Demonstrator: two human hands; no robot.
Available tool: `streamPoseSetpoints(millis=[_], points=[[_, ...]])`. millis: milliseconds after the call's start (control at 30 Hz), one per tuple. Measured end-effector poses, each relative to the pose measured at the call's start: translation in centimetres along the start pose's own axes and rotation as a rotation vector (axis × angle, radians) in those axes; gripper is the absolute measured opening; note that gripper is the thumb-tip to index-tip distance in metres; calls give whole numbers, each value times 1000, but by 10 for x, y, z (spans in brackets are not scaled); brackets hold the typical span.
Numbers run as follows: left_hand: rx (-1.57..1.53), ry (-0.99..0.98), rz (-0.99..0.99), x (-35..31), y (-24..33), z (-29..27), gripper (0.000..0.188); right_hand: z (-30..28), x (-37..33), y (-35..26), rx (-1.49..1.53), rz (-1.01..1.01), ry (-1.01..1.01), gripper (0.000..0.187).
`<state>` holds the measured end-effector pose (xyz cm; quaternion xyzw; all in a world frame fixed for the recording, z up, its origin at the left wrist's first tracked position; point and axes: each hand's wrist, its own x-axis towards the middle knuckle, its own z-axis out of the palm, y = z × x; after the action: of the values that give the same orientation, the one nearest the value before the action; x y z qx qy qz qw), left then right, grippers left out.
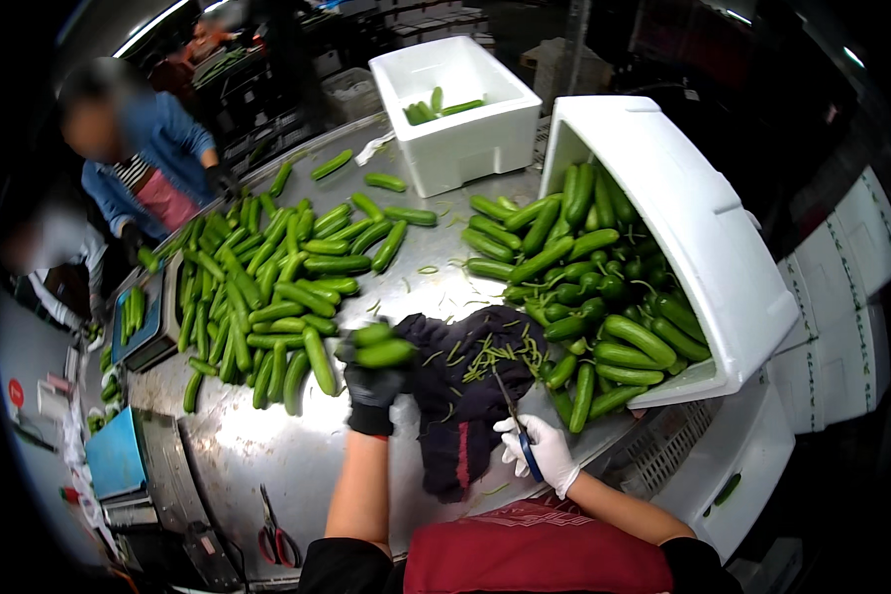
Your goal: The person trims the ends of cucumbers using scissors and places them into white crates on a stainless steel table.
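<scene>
My left hand [373, 388], in a dark glove, is closed around a few short green cucumbers [386, 353]; motion blurs them. It hangs over the table between the big cucumber pile [267, 287] and a dark crumpled cloth [455, 406]. My right hand [544, 453], in a white glove, grips scissors [529, 451] with blue handles. Their blades point away from me over the cloth. Many thin green stem clippings [505, 358] lie on the cloth near the blade tips.
A white foam box [733, 267] lies tipped on its side at right, cucumbers spilling from it. Another foam box [485, 148] stands upright at the back, holding several cucumbers. Red-handled pliers [278, 540] rest near the front edge. A person [148, 158] works across the table, far left.
</scene>
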<state>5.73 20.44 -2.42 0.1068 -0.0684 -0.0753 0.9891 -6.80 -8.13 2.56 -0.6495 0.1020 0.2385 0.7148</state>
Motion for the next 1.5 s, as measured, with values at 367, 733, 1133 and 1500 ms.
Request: streamPoseSetpoints(millis=[367, 733, 1133, 1500], points=[[1331, -252, -51, 64, -86, 95, 49, -27, -28, 34, 184, -151, 166, 31], [1364, -219, -181, 81, -208, 75, 74, -42, -33, 42, 254, -201, 228, 29], [605, 59, -443, 90, -199, 55, 42, -36, -27, 29, 218, -138, 166, 28], [1353, -255, -551, 30, -4, 45, 59, -35, -9, 31, 77, -180, 123, 29]])
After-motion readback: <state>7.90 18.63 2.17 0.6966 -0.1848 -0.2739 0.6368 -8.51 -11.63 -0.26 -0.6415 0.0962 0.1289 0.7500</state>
